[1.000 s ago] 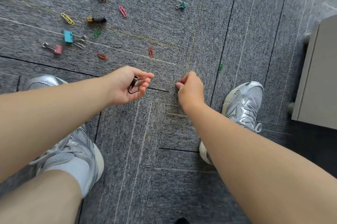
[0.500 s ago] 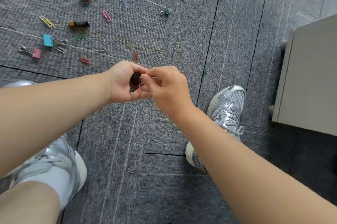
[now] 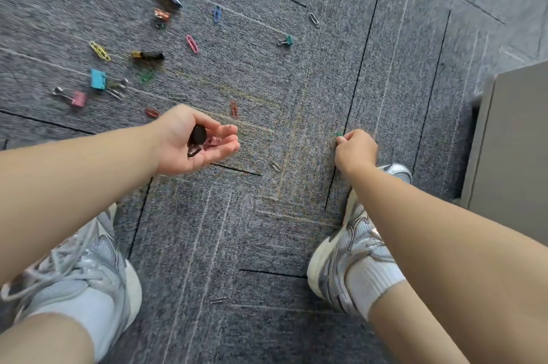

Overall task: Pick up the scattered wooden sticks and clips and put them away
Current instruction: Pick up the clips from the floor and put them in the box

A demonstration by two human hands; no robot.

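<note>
My left hand [image 3: 192,142] is cupped palm-up over the grey carpet and holds a small pile of clips, a dark binder clip [image 3: 198,135] on top. My right hand [image 3: 354,151] reaches down to the right, fingertips pinched on a green paper clip [image 3: 339,134] at the carpet. Several coloured paper clips and binder clips lie scattered at the upper left: a blue binder clip [image 3: 98,79], a pink binder clip [image 3: 78,98], a yellow paper clip [image 3: 100,51], a teal binder clip [image 3: 287,40]. A silver paper clip [image 3: 275,165] lies between my hands. No wooden sticks show.
My two silver sneakers stand on the carpet, the left shoe [image 3: 80,271] at bottom left, the right shoe [image 3: 355,242] under my right forearm. A beige cabinet [image 3: 516,150] stands at the right edge. Another silver clip [image 3: 218,300] lies between my feet.
My right hand left the left palm, where it had dropped a clip, and moved right and down to the green paper clip. The left hand stays cupped with its clips.
</note>
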